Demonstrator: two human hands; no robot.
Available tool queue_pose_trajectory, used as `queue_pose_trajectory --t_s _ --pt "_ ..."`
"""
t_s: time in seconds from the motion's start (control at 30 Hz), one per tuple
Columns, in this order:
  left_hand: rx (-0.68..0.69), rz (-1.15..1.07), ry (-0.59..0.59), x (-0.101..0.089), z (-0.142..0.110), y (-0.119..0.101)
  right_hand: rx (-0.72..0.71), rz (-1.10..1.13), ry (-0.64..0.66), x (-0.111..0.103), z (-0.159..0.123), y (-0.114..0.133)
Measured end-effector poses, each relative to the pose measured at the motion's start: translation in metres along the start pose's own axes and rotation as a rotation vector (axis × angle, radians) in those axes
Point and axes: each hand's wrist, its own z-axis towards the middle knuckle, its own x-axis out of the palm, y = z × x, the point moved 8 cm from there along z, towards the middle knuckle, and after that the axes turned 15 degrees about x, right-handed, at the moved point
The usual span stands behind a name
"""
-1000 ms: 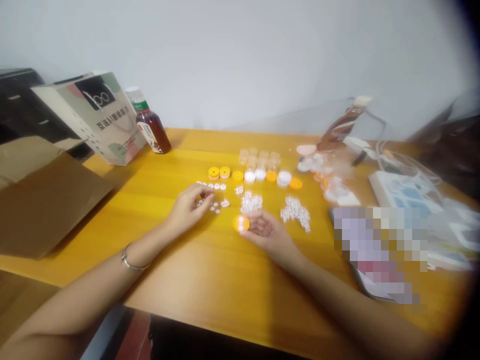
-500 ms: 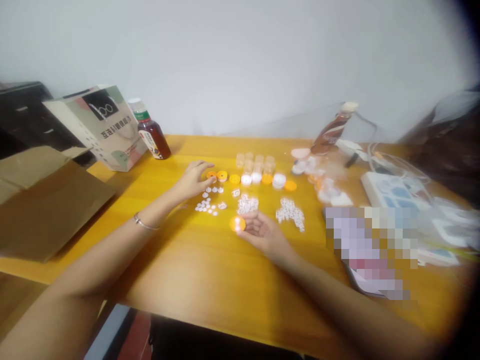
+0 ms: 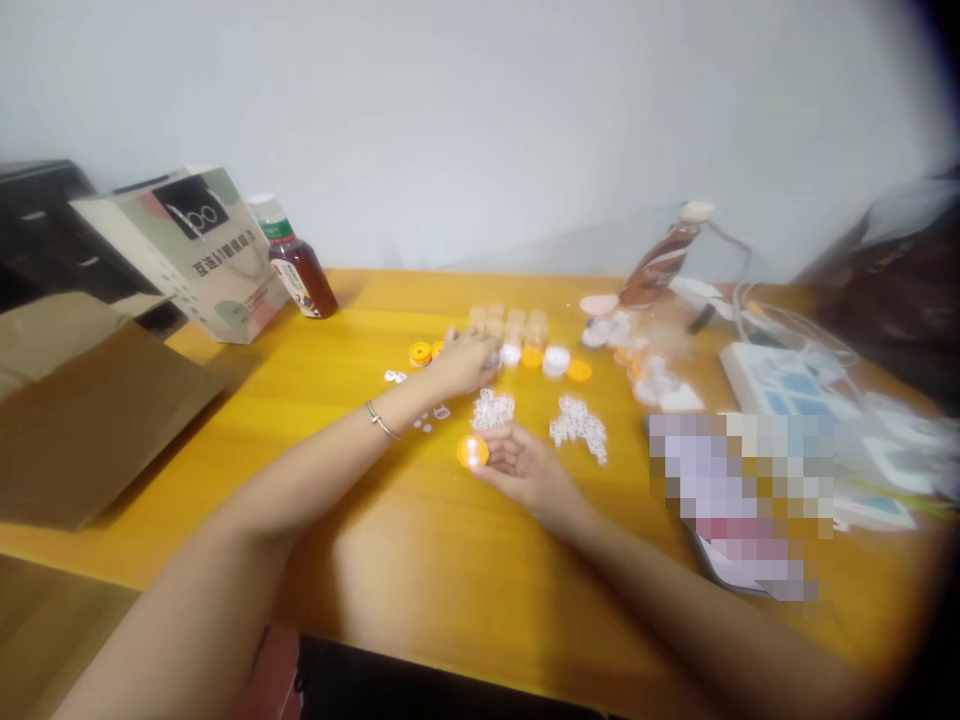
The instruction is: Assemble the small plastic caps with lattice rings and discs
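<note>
My left hand point(image 3: 469, 360) reaches across the yellow wooden table point(image 3: 420, 560) to a row of small clear jars point(image 3: 514, 322) and orange and white caps point(image 3: 555, 360). Its fingers lie over the left end of that row and are smeared by motion. An orange cap point(image 3: 419, 352) sits just left of it. My right hand point(image 3: 525, 465) rests palm up nearer to me and pinches an orange cap point(image 3: 472, 452) at its fingertips. Two piles of small white beads point(image 3: 491, 408) point(image 3: 577, 428) lie between and beside my hands.
A brown tea bottle point(image 3: 296, 265) and a printed paper bag point(image 3: 199, 245) stand at the back left, with brown cardboard point(image 3: 82, 400) beside them. At the back right stand a second bottle point(image 3: 664, 262), cables and a white box point(image 3: 787, 380).
My left hand has moved from the loose beads at the left, forward and right, to the row of jars and caps. My right hand has kept the orange cap nearly still.
</note>
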Motion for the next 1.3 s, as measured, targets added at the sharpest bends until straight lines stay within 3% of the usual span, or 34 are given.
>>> queue_pose_trajectory --t_s 0.1,0.23,0.4,0.5,0.63,1.1,1.3 --pt "0.012 -0.127 -0.156 -0.020 -0.013 -0.007 0.006 0.003 0.003 0.000 0.000 -0.001" --pt "-0.036 -0.641 -0.369 -0.049 -0.050 -0.013 -0.001 0.005 0.006 -0.001 0.000 0.000" --pt "-0.366 -1.376 -0.308 -0.033 -0.107 -0.018 -0.013 -0.020 -0.004 0.001 -0.001 0.002" --pt "-0.487 -1.596 -0.305 -0.020 -0.129 -0.021 -0.024 -0.026 -0.006 0.001 -0.001 0.002" --pt "-0.532 -1.656 -0.332 -0.009 -0.139 -0.017 -0.035 -0.031 -0.013 0.001 -0.001 0.002" --pt "-0.444 -1.652 -0.250 0.000 -0.140 -0.021 -0.026 -0.001 -0.029 -0.001 0.001 0.000" --pt "-0.309 -1.217 -0.294 -0.013 -0.136 -0.026 -0.039 -0.015 -0.075 -0.002 0.000 0.000"
